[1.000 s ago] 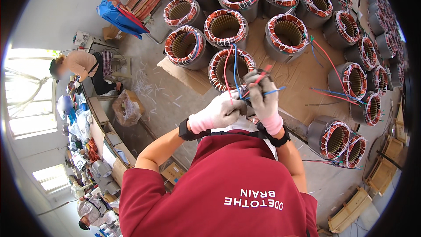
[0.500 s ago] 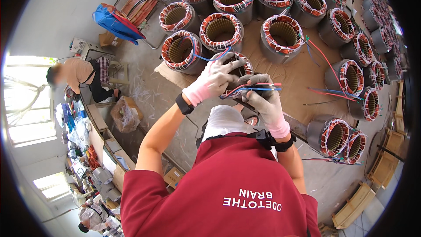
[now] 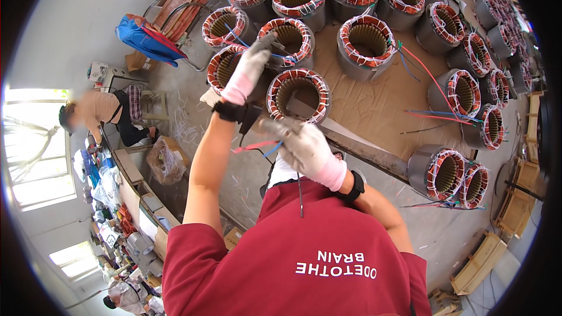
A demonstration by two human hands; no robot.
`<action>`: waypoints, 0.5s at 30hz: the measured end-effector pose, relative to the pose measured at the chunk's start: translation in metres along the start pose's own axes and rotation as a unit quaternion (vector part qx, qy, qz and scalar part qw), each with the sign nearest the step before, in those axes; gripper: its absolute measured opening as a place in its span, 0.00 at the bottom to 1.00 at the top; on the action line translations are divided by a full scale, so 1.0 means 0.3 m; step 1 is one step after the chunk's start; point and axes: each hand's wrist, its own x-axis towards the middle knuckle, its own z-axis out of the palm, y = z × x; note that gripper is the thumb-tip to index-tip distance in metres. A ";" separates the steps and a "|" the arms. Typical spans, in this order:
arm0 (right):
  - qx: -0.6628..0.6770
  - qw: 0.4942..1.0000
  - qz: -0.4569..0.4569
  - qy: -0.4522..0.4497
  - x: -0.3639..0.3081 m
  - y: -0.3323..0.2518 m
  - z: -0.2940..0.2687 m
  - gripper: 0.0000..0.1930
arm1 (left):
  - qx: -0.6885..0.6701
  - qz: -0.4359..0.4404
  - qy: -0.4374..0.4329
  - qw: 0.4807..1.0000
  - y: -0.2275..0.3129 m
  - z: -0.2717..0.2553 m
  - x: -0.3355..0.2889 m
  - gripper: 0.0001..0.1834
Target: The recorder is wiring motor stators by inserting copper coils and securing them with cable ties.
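My left hand (image 3: 253, 65), in a white and grey glove, reaches to the rim of a motor stator (image 3: 285, 40) with orange windings laced in white cord. A blue wire shows beside its fingers, which are too blurred to read. Nearer me stands another stator (image 3: 298, 97), its top ring and slotted bore facing up. Just in front of its near side, my gloved right hand (image 3: 304, 147) is closed on red and blue lead wires (image 3: 264, 147), which stick out to the left. The stator left of my left hand (image 3: 225, 69) is partly covered by that arm.
Several more stators (image 3: 367, 44) stand on the cardboard-covered bench (image 3: 374, 105), with loose red and blue leads. Two stators (image 3: 445, 175) lie near its right edge. Wooden crates (image 3: 479, 263) sit at the lower right. A person (image 3: 105, 114) works at a bench on the left.
My left hand has moved up and left, off the near stator to the one behind it. My right hand has drawn down and left with the leads, uncovering the near stator.
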 end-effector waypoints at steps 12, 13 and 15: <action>0.043 0.992 -0.015 -0.114 -0.180 0.061 0.008 0.20 | -0.057 0.066 0.018 0.996 -0.054 -0.076 -0.008 0.24; 0.070 0.992 -0.025 -0.104 -0.167 0.074 0.017 0.17 | -0.057 0.052 0.030 0.997 -0.044 -0.064 -0.001 0.23; 0.124 0.991 0.033 -0.047 -0.183 0.109 0.053 0.16 | -0.056 0.039 0.042 0.997 -0.039 -0.063 0.006 0.22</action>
